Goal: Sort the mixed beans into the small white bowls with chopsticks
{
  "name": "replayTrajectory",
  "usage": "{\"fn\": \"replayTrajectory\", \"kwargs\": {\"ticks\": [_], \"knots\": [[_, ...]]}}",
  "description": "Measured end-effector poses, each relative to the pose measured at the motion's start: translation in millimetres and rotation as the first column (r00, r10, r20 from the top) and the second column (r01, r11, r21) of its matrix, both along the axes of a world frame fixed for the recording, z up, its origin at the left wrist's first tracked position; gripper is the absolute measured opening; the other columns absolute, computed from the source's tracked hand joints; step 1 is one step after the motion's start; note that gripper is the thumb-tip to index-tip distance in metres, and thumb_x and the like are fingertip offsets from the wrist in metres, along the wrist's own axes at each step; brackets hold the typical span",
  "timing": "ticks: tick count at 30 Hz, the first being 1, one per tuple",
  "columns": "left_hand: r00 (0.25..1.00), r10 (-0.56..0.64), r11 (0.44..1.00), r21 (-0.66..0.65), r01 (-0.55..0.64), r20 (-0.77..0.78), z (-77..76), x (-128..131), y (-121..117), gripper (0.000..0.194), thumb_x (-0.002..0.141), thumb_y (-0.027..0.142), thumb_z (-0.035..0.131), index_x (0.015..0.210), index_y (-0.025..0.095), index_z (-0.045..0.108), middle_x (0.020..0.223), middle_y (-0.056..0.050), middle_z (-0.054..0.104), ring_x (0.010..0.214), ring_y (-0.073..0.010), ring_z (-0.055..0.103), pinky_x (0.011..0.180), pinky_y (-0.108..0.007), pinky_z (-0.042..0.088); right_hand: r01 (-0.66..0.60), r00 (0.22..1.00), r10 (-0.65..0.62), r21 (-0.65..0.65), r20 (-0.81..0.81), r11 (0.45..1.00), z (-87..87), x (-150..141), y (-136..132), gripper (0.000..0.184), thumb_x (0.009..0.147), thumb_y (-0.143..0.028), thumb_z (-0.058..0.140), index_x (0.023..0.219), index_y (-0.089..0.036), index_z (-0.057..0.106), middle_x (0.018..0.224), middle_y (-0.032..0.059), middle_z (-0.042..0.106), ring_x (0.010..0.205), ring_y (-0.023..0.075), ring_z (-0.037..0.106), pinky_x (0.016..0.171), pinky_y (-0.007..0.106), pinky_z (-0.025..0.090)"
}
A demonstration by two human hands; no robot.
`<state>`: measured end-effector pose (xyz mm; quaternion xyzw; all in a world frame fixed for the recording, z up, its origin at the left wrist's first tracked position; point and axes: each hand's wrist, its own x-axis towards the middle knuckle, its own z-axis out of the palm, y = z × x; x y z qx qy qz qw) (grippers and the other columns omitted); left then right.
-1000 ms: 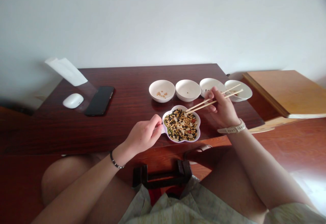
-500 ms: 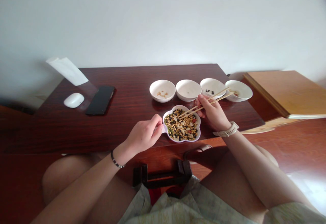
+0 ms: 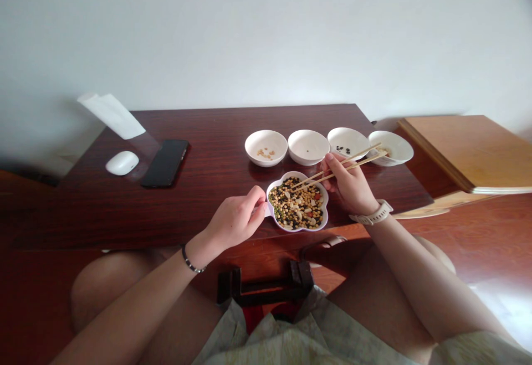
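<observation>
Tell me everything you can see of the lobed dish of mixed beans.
The lobed dish looks like white plastic with a lilac rim and holds mixed yellow, black, green and red beans with pale pieces. It sits on the dark wood table. The left hand's fingers touch a tab on its left side; chopsticks reach over it.

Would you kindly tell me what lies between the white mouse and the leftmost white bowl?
The head view shows a black smartphone on the dark wood table, beside the mouse; bare wood runs on to the bowl.

A dark wooden table [image 3: 103, 210] carries a mouse [image 3: 122, 163], phone [image 3: 165, 163], four bowls [image 3: 266, 148] and a dish [image 3: 326, 210].
</observation>
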<state>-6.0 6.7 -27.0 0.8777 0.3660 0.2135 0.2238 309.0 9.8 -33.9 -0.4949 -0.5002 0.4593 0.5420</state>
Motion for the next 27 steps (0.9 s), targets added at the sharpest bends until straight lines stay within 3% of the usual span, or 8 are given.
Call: {"fn": "replayTrajectory", "kwargs": {"ticks": [14, 23, 27], "knots": [[1.0, 0.002, 1.0, 0.001, -0.002, 0.007, -2.4, -1, 0, 0.011, 0.11, 0.025, 0.048, 0.099, 0.023, 0.049, 0.074, 0.004, 0.062, 0.056, -0.0139, 0.057, 0.06, -0.026, 0.035, 0.033, 0.999, -0.033, 0.013, -0.026, 0.999, -0.3, 2, 0, 0.048, 0.104, -0.064, 0.068, 0.083, -0.022, 0.061, 0.06, -0.0013, 0.054, 0.048, 0.0099, 0.046, 0.044, 0.022, 0.031], [1.0, -0.001, 1.0, 0.014, 0.001, 0.008, -3.1, -1, 0, 0.011, 0.11, 0.025, 0.049, 0.1, 0.023, 0.05, 0.074, 0.004, 0.062, 0.056, -0.0139, 0.057, 0.06, -0.026, 0.035, 0.091, 0.983, -0.085, 0.028, -0.163, 0.995, 11.6, 3, 1, 0.047, 0.099, -0.057, 0.078, 0.078, -0.02, 0.059, 0.07, -0.0014, 0.052, 0.049, 0.0063, 0.045, 0.04, 0.022, 0.026], [1.0, 0.0, 1.0, 0.029, 0.0, 0.007, -2.9, -1, 0, 0.01, 0.11, 0.025, 0.049, 0.1, 0.023, 0.05, 0.074, 0.004, 0.063, 0.055, -0.0144, 0.058, 0.06, -0.026, 0.035, 0.178, 0.972, -0.162, 0.082, -0.169, 0.981, 20.4, 14, 3, 0.048, 0.095, -0.058, 0.082, 0.077, -0.02, 0.059, 0.072, -0.0012, 0.052, 0.05, 0.0058, 0.045, 0.038, 0.021, 0.028]]}}
